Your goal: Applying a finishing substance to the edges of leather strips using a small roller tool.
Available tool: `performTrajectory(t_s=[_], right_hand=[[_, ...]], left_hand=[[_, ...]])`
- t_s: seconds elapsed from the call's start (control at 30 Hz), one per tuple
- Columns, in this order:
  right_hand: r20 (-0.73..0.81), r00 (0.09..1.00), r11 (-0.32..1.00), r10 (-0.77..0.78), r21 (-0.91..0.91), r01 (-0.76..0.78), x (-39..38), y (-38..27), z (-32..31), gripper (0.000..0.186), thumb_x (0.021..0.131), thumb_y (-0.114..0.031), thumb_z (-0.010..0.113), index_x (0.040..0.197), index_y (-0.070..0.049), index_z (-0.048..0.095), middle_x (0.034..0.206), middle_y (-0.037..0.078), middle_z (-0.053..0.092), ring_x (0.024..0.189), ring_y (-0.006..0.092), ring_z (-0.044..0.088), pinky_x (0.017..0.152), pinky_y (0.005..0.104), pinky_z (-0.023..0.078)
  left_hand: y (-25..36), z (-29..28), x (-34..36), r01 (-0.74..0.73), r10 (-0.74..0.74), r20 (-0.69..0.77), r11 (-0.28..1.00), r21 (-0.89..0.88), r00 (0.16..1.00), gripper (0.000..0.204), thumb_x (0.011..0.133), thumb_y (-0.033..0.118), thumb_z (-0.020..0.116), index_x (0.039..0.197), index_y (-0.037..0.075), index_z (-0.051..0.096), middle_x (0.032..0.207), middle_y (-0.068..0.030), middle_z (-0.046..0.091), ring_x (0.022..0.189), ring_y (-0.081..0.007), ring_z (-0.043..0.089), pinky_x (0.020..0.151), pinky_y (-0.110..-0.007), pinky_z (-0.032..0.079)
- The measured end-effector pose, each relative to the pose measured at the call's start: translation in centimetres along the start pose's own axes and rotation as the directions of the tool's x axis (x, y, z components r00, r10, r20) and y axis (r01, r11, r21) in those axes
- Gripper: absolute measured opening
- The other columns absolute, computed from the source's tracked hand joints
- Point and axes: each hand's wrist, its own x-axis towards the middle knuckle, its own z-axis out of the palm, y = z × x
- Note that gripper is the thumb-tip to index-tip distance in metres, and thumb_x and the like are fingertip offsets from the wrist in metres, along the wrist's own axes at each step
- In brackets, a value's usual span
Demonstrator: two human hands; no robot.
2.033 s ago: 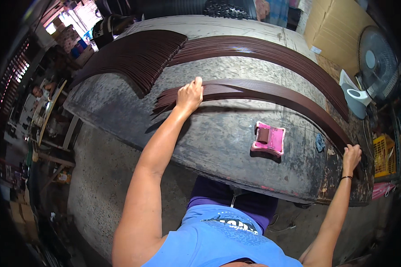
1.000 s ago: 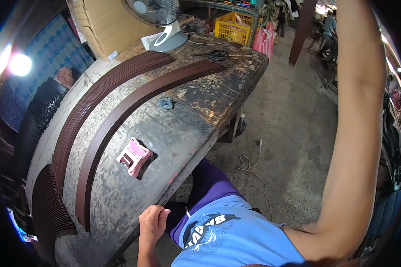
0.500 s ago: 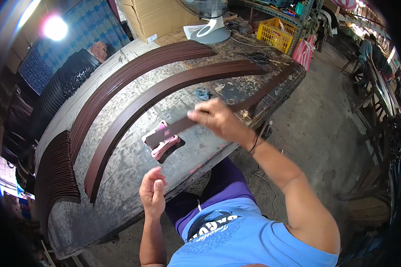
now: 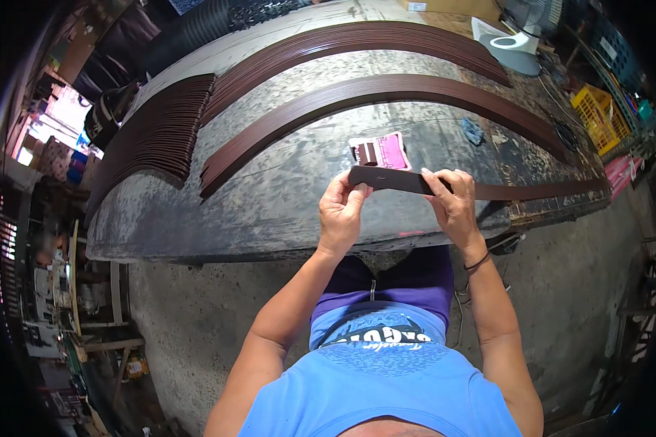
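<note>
My left hand pinches the left end of a dark brown flat strip, which trails rightward along the table's front. My right hand grips it farther right, thumb on its face. Just behind the held end sits a pink block with brown pieces on its left part. A long curved bundle of brown strips lies beyond it, a second bundle farther back, and a fanned stack on the left. A crumpled blue wad is right of the block.
The worn table spans the view. Its right end has scissors and a fan; a yellow crate stands beyond. A cardboard box and black coiled material are at the back, cluttered shelving at left.
A single strip has been lifted and brought leftward by my right hand. My left hand has moved up and taken its end, and the view has turned to face the table.
</note>
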Motion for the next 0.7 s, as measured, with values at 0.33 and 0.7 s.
performTrajectory(t_s=[0.33,0.7], right_hand=[[0.004,1.0,1.0,0.006,-0.019,-0.006,0.0,-0.2,0.4,0.044,0.077,-0.015,0.068,0.121,-0.016,0.061,0.103,0.003,0.055,0.096,0.0249,0.047,0.09,0.0404,0.036],[0.049,0.993,0.988,0.108,0.11,-0.112,-0.7,0.5,1.6,0.054,0.071,-0.004,0.072,0.123,-0.014,0.059,0.104,0.005,0.057,0.094,0.0252,0.051,0.084,0.0359,0.042]], left_hand=[[-0.3,0.0,-0.1,-0.117,0.123,-0.06,0.989,0.095,0.991,0.036,0.088,-0.007,0.055,0.123,-0.001,0.048,0.097,-0.0042,0.06,0.086,-0.0097,0.058,0.081,-0.024,0.049],[0.1,1.3,1.3,0.02,-0.009,0.076,0.988,-0.151,0.997,0.048,0.086,0.001,0.062,0.131,-0.001,0.044,0.108,-0.0059,0.059,0.096,-0.0101,0.057,0.082,-0.025,0.05]])
